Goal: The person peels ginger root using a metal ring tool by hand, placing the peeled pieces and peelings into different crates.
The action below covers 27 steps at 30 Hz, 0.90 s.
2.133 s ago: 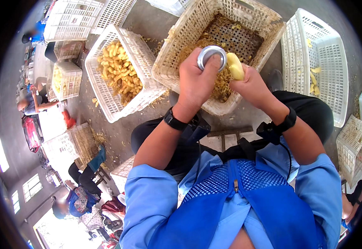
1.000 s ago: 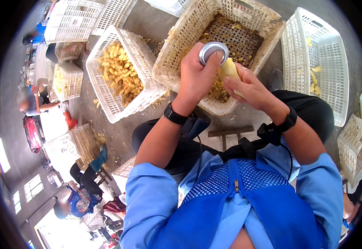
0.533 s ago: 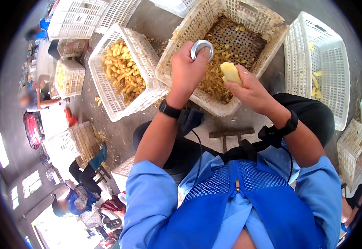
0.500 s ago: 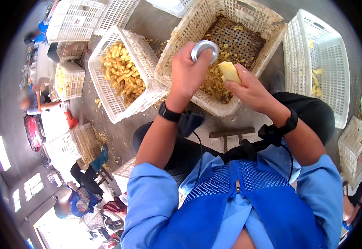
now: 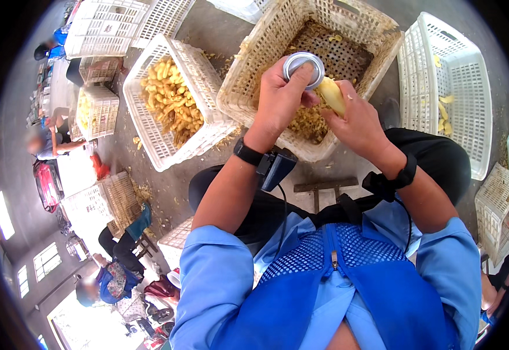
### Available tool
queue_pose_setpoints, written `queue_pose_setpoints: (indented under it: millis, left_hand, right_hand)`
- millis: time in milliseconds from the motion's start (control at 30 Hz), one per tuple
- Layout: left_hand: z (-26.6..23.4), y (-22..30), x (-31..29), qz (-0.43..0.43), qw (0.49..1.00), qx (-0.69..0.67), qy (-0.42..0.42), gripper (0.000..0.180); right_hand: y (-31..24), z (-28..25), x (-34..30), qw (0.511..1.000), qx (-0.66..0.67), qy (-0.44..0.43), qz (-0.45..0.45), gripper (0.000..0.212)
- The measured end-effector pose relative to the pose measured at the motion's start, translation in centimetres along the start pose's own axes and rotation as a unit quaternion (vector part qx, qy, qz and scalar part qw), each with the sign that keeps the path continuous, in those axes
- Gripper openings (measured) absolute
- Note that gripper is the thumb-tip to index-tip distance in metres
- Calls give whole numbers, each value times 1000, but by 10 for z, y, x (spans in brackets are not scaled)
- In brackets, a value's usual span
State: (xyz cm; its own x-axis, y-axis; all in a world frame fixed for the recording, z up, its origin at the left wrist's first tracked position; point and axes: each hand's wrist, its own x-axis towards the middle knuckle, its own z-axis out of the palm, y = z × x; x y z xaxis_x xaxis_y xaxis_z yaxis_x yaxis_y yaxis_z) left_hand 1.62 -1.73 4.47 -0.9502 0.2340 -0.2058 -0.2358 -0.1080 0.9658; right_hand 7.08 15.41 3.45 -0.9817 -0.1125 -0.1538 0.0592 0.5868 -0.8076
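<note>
Left hand [image 5: 281, 99] clamped round a round silvery metal ring tool [image 5: 303, 67], right hand [image 5: 356, 119] pinching a pale yellow peeled root piece [image 5: 331, 94] against its rim, both held over the beige woven plastic basket [image 5: 248, 70] below, likely so scraps dropped in.

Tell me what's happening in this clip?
A seated person works over a cream basket holding yellow scraps. The left hand grips a round metal ring tool; the right hand holds a yellow peeled piece against it. A white crate of similar yellow pieces sits to the left.
</note>
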Motion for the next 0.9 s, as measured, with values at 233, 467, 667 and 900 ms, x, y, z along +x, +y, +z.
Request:
queue_pose_setpoints:
  millis: [233,467,667,900]
  left_hand:
    - [1,3,7,20,999,-19,-36,23]
    - [0,9,8,31,995,16,-95,22]
    - [-9,29,-3,60,992,-22,-106,21]
    - [-10,42,-9,79,990,-15,-113,22]
  right_hand:
    - [15,5,14,980,198,-29,-3,44]
    - [16,0,13,990,129,-26,-54,44]
    - [-20,-31,18,875,414,-230,101,33]
    - [-31,-23,19,844,435,-288,122,20]
